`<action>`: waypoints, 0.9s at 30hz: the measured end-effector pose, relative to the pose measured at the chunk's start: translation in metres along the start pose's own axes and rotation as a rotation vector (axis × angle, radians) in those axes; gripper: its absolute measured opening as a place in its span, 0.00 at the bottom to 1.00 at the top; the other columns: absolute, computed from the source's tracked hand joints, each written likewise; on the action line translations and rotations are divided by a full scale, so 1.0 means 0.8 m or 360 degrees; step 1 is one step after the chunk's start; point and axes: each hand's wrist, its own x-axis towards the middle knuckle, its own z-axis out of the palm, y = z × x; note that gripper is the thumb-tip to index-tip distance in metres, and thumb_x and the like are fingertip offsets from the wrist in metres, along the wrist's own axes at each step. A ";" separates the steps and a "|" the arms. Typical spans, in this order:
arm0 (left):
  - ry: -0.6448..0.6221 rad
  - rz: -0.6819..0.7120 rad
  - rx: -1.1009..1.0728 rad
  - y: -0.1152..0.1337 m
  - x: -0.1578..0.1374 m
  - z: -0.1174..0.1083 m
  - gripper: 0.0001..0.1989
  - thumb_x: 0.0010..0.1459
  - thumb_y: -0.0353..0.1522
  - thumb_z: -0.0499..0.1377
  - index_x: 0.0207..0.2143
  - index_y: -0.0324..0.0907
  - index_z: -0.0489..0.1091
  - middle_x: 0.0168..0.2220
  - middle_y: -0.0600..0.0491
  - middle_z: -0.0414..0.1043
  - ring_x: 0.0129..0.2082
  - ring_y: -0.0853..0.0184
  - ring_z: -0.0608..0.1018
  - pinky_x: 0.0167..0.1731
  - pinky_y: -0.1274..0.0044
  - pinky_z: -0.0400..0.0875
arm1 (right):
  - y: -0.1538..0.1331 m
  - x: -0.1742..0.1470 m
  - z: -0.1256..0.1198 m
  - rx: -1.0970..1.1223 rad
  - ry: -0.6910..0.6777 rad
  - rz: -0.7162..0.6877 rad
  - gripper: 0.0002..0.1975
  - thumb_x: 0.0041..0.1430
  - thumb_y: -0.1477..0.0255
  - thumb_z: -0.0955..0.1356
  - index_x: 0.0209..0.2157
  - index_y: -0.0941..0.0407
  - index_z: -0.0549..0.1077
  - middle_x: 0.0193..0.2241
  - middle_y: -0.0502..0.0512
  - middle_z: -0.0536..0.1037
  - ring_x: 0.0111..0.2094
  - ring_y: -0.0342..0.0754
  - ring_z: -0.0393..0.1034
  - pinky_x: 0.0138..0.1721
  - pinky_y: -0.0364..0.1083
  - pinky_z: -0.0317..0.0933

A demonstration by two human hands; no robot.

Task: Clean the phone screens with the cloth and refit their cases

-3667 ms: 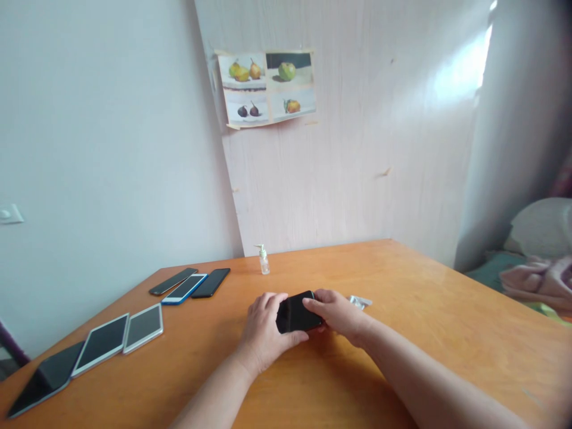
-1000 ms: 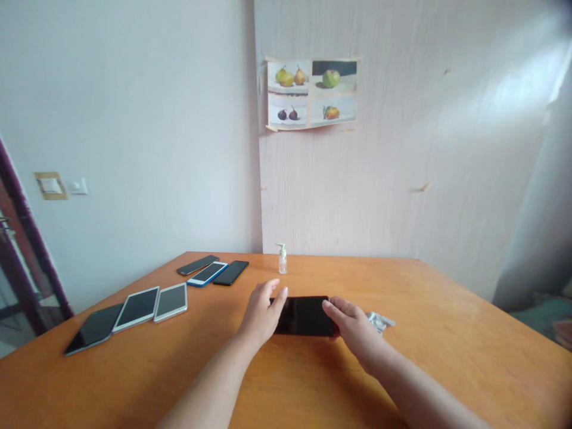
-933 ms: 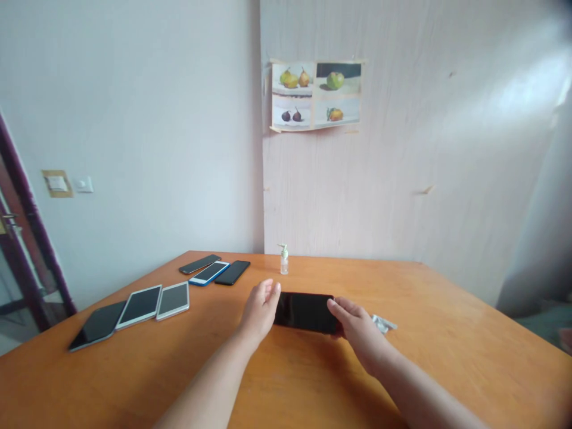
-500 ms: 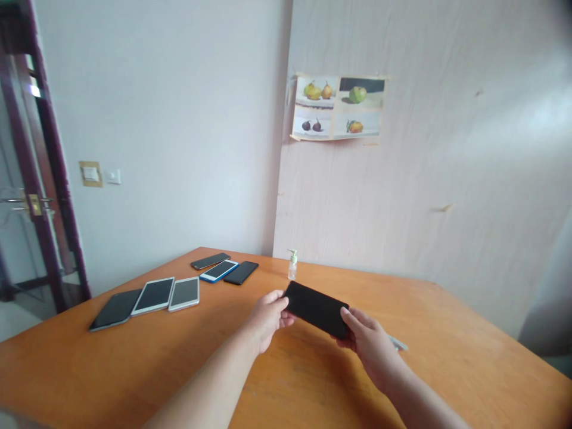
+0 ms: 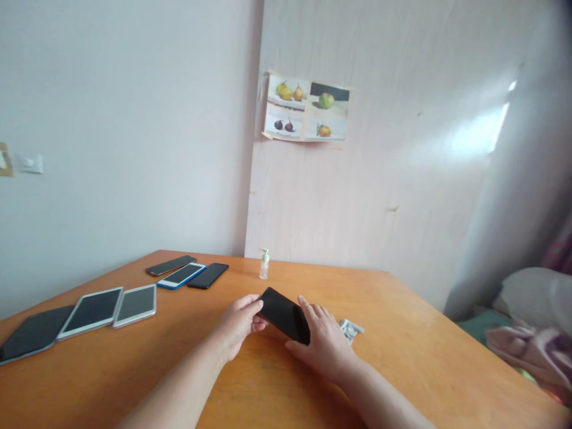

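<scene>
A black smartphone point(image 5: 282, 314) is held above the wooden table point(image 5: 250, 387), its dark screen facing up and tilted. My left hand point(image 5: 241, 322) pinches its left end, thumb on top and fingers underneath. Across the right end lies my right hand point(image 5: 324, 339), its thumb along the near edge and its fingers at the far edge, covering that part of the phone. Just beyond my right hand sits a small whitish crumpled item point(image 5: 351, 329), partly hidden. A clear pump bottle point(image 5: 264, 266) stands upright behind the phone.
On the table's left lie a dark tablet point(image 5: 36, 332), a white tablet point(image 5: 92, 311) and a smaller white device point(image 5: 135, 305). Farther back are a black phone point(image 5: 208, 276), a blue-edged white phone point(image 5: 182, 276) and another dark phone point(image 5: 171, 265). Rumpled cloth point(image 5: 531, 351) is at right.
My view has turned right. My right hand has shifted from gripping the phone's right end with thumb on top to spanning across it. The whitish item shows more.
</scene>
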 end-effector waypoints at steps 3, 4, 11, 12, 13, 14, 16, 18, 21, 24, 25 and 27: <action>-0.0053 0.0020 -0.0035 0.002 0.001 0.000 0.17 0.53 0.40 0.64 0.41 0.40 0.71 0.33 0.52 0.75 0.28 0.72 0.76 0.31 0.79 0.71 | -0.001 0.002 0.000 0.0003 0.0109 -0.0016 0.44 0.49 0.60 0.71 0.66 0.54 0.54 0.52 0.63 0.70 0.53 0.60 0.63 0.54 0.55 0.56; -0.0083 0.0026 -0.0009 0.002 0.001 0.000 0.19 0.53 0.43 0.64 0.41 0.40 0.70 0.34 0.51 0.75 0.30 0.70 0.77 0.33 0.78 0.72 | 0.000 0.003 0.000 0.0012 0.0149 -0.0011 0.44 0.49 0.61 0.71 0.65 0.55 0.55 0.52 0.63 0.70 0.53 0.60 0.63 0.54 0.55 0.56; 0.0003 0.0400 0.0786 -0.017 0.007 -0.001 0.29 0.54 0.52 0.58 0.48 0.38 0.68 0.31 0.53 0.72 0.34 0.62 0.76 0.38 0.71 0.70 | 0.029 0.025 -0.023 0.0224 0.0323 0.0369 0.44 0.51 0.56 0.69 0.65 0.58 0.53 0.53 0.65 0.69 0.56 0.61 0.61 0.56 0.56 0.56; -0.0013 0.0459 0.0874 -0.022 0.010 -0.003 0.29 0.54 0.51 0.58 0.48 0.38 0.68 0.30 0.54 0.71 0.34 0.62 0.75 0.38 0.71 0.70 | 0.037 0.029 -0.029 0.0262 0.0362 0.0455 0.44 0.51 0.55 0.68 0.65 0.58 0.53 0.53 0.64 0.70 0.56 0.61 0.62 0.55 0.56 0.58; -0.0032 0.0497 0.0934 -0.027 0.013 -0.005 0.29 0.55 0.51 0.57 0.48 0.39 0.67 0.29 0.54 0.71 0.33 0.62 0.75 0.38 0.72 0.69 | 0.045 0.034 -0.036 0.0292 0.0400 0.0531 0.44 0.51 0.54 0.68 0.65 0.58 0.52 0.51 0.64 0.71 0.55 0.61 0.63 0.53 0.56 0.59; -0.0039 0.0510 0.0963 -0.030 0.017 -0.006 0.28 0.55 0.51 0.57 0.48 0.38 0.67 0.29 0.54 0.71 0.33 0.62 0.75 0.38 0.72 0.69 | 0.054 0.038 -0.043 0.0314 0.0432 0.0593 0.44 0.52 0.53 0.68 0.65 0.57 0.52 0.50 0.63 0.72 0.54 0.60 0.65 0.52 0.55 0.60; -0.0043 0.0499 0.0958 -0.035 0.021 -0.009 0.29 0.55 0.52 0.56 0.48 0.39 0.67 0.29 0.55 0.71 0.33 0.62 0.75 0.38 0.72 0.69 | 0.073 0.044 -0.056 0.0327 0.0469 0.0677 0.43 0.52 0.53 0.68 0.65 0.54 0.52 0.48 0.61 0.73 0.52 0.60 0.67 0.49 0.54 0.62; -0.0039 0.0469 0.0939 -0.035 0.024 -0.010 0.29 0.54 0.52 0.56 0.47 0.39 0.68 0.29 0.55 0.71 0.33 0.62 0.75 0.37 0.72 0.69 | 0.092 0.047 -0.067 0.0293 0.0477 0.0741 0.43 0.52 0.53 0.68 0.65 0.53 0.52 0.48 0.61 0.74 0.51 0.60 0.68 0.48 0.54 0.61; -0.0041 0.0428 0.0958 -0.034 0.023 -0.010 0.29 0.51 0.53 0.57 0.47 0.41 0.68 0.28 0.56 0.72 0.33 0.61 0.76 0.37 0.71 0.69 | 0.121 0.049 -0.080 0.0173 0.0471 0.0857 0.45 0.51 0.53 0.67 0.65 0.56 0.52 0.52 0.64 0.72 0.53 0.60 0.66 0.50 0.54 0.59; -0.0039 0.0419 0.0988 -0.035 0.024 -0.010 0.30 0.51 0.53 0.57 0.47 0.41 0.68 0.27 0.56 0.71 0.33 0.61 0.76 0.37 0.70 0.69 | 0.154 0.051 -0.086 -0.0025 0.0446 0.1008 0.46 0.52 0.52 0.66 0.66 0.59 0.50 0.58 0.68 0.66 0.58 0.62 0.61 0.54 0.55 0.56; -0.0037 0.0420 0.0996 -0.037 0.025 -0.010 0.29 0.51 0.53 0.57 0.47 0.41 0.68 0.27 0.56 0.71 0.33 0.61 0.76 0.38 0.70 0.69 | 0.165 0.050 -0.087 -0.0107 0.0440 0.1078 0.46 0.52 0.52 0.65 0.66 0.59 0.49 0.59 0.69 0.65 0.59 0.63 0.59 0.55 0.56 0.55; -0.0037 0.0419 0.1010 -0.041 0.028 -0.011 0.29 0.52 0.53 0.56 0.48 0.42 0.67 0.28 0.56 0.72 0.32 0.61 0.76 0.39 0.70 0.69 | 0.187 0.049 -0.089 -0.0247 0.0445 0.1219 0.46 0.53 0.53 0.64 0.67 0.60 0.48 0.59 0.70 0.64 0.60 0.64 0.57 0.55 0.57 0.53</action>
